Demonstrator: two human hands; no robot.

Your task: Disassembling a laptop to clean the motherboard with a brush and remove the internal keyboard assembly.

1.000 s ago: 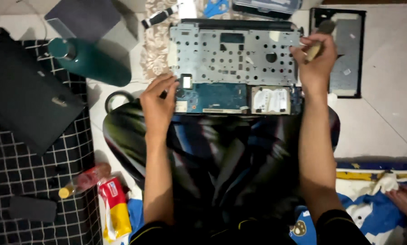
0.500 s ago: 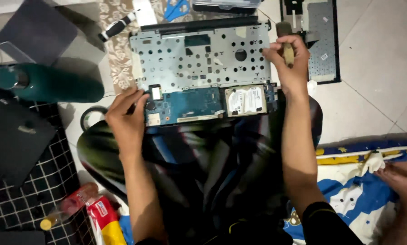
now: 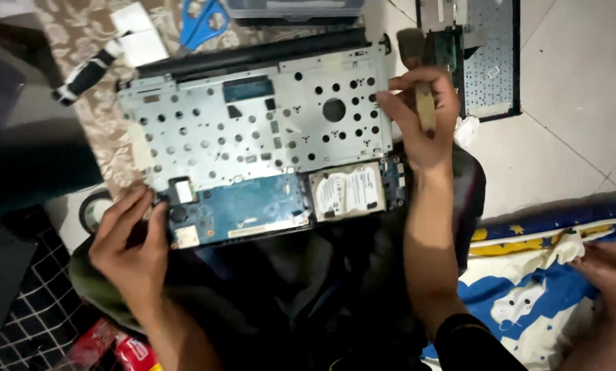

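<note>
While the opened laptop chassis (image 3: pixel 253 130) rests across the person's lap, its perforated metal plate facing up, the left hand (image 3: pixel 132 240) steadies the near left corner, fingers loosely spread and touching the edge just beside the blue circuit board (image 3: pixel 242 209). The right hand (image 3: pixel 424 117) sits at the chassis's right edge, its fingers curled closed around the pale wooden handle of a small brush (image 3: pixel 418 75), whose dark bristle head points away from the person, just past the far right corner of the plate. A silver hard drive (image 3: pixel 348 191) lies in its bay at the near right of the chassis, right of the blue board and just left of the right wrist. Beyond the chassis, blue-handled scissors (image 3: pixel 201 20) lie on a patterned cloth (image 3: pixel 91 103). A detached keyboard panel (image 3: pixel 486 55) lies on the tiled floor (image 3: pixel 569 117) to the right of the brush. At the lower right, another person's hand (image 3: pixel 613 264) rests on a blue and white blanket (image 3: pixel 521 302), well apart from the laptop.
</note>
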